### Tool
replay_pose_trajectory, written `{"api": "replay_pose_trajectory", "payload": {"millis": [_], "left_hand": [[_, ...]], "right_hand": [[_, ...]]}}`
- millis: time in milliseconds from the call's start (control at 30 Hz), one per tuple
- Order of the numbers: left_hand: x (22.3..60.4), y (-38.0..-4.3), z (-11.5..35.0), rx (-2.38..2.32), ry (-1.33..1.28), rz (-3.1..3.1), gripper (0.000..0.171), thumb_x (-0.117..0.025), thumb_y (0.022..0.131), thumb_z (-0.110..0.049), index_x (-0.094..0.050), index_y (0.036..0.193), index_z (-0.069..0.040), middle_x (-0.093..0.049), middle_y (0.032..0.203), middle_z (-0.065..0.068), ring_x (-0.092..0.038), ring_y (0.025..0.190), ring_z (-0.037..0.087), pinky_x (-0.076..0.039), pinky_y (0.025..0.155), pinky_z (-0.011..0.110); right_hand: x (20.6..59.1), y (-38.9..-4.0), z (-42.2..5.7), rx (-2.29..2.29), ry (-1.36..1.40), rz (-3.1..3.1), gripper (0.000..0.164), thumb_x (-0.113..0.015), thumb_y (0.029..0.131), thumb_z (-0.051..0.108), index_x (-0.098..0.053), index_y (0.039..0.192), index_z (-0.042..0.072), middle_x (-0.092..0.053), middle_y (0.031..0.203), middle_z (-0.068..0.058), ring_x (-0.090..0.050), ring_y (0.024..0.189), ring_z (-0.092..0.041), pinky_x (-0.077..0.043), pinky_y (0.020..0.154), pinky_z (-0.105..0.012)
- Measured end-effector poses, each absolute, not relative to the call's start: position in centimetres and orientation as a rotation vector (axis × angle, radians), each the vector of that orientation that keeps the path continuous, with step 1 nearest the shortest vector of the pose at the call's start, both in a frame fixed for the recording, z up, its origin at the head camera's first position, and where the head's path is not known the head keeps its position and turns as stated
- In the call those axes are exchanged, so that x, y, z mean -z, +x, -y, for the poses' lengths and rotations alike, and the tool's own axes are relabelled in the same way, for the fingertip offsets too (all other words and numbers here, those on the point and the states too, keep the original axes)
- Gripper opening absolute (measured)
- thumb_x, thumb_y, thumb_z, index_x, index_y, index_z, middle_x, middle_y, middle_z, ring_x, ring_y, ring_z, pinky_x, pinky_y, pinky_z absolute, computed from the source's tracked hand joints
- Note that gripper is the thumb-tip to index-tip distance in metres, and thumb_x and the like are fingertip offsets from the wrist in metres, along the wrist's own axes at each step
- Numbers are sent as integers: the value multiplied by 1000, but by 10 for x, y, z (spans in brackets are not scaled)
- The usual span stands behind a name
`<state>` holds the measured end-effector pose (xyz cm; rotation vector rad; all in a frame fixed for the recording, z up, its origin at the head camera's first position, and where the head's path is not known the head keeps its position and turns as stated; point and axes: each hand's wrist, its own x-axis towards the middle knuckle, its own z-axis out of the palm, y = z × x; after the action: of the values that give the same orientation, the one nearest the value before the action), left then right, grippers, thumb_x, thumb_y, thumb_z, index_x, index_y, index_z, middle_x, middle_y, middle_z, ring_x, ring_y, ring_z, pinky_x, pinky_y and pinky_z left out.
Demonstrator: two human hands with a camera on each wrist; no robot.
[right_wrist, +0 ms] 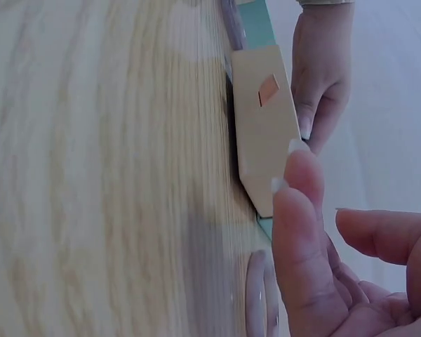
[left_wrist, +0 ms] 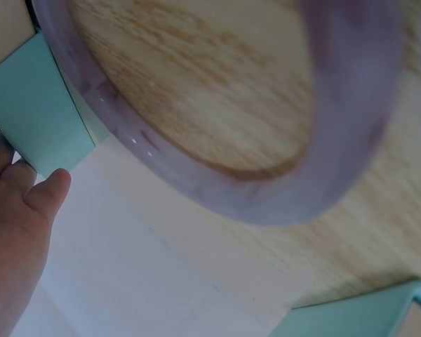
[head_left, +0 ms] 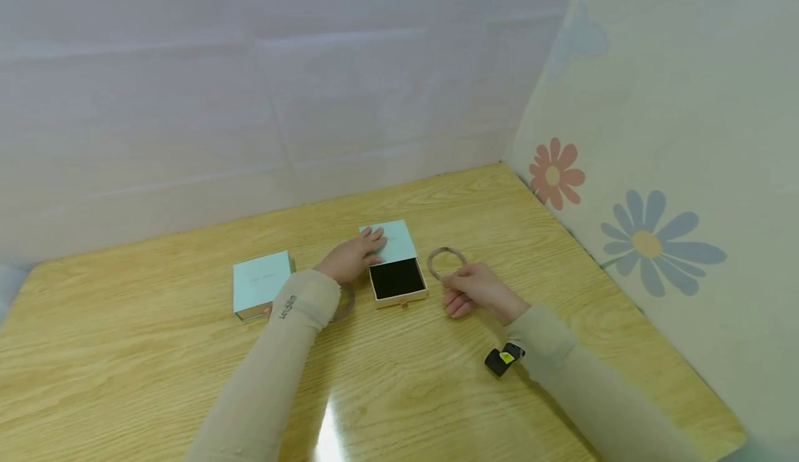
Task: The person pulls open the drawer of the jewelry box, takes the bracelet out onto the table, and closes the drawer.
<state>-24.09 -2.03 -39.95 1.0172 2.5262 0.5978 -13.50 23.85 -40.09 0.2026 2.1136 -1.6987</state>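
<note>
My left hand point(head_left: 354, 257) rests its fingers on the pale teal lid point(head_left: 396, 240) of a small gift box. The box's beige drawer point(head_left: 399, 302) is pulled partway out and shows a black lining point(head_left: 397, 279). In the left wrist view my hand point(left_wrist: 17, 217) is at that teal box point(left_wrist: 38, 105). At the right, my right hand point(head_left: 477, 288) reaches the near rim of a mauve bangle point(head_left: 444, 250). The right wrist view shows this bangle point(right_wrist: 255, 295) low on the table beyond my right hand point(right_wrist: 337, 260); the thumb stands apart from the fingertips.
A second teal box point(head_left: 262, 280) stands at the left, partly behind my left sleeve. Another bangle point(head_left: 346, 302) lies between the two boxes, partly hidden by the left wrist. The wood-grain table point(head_left: 437, 392) meets a pale back wall point(head_left: 349, 101) and a flowered right wall point(head_left: 686, 170).
</note>
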Motion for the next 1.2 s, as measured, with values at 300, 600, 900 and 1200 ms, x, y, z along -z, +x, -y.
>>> {"api": "replay_pose_trajectory", "payload": {"millis": [300, 600, 900, 1200], "left_hand": [[398, -240, 20, -621, 1005, -2522, 56, -49, 103, -22, -30, 151, -1, -18, 159, 13, -7, 147, 29, -20, 117, 46], [399, -239, 20, -628, 998, -2526, 56, -49, 103, -23, -30, 151, -1, -18, 159, 12, -8, 147, 29, -20, 117, 46], [401, -239, 21, -649, 980, -2512, 57, -49, 103, -24, -29, 151, -2, -17, 159, 12, -6, 148, 28, -16, 118, 46], [403, -238, 21, -666, 974, -2508, 57, -49, 103, -25, -29, 151, -3, -17, 160, 11, -5, 148, 27, -14, 118, 45]], "right_hand": [[405, -128, -225, 1760, 138, -2021, 33, -52, 101, 11, -58, 112, -19, -66, 70, -9, -67, 59, -14, -59, 60, -31], [407, -123, -212, 1805, 107, -1961, 34, -55, 100, 14, -58, 109, -18, -67, 71, -8, -68, 60, -15, -60, 60, -32], [413, -122, -201, 1812, 101, -1905, 33, -54, 100, 13, -60, 104, -19, -68, 71, -9, -68, 59, -15, -59, 59, -30], [415, -120, -193, 1791, 121, -1889, 34, -53, 100, 12, -59, 112, -19, -68, 70, -8, -66, 57, -13, -59, 58, -28]]}}
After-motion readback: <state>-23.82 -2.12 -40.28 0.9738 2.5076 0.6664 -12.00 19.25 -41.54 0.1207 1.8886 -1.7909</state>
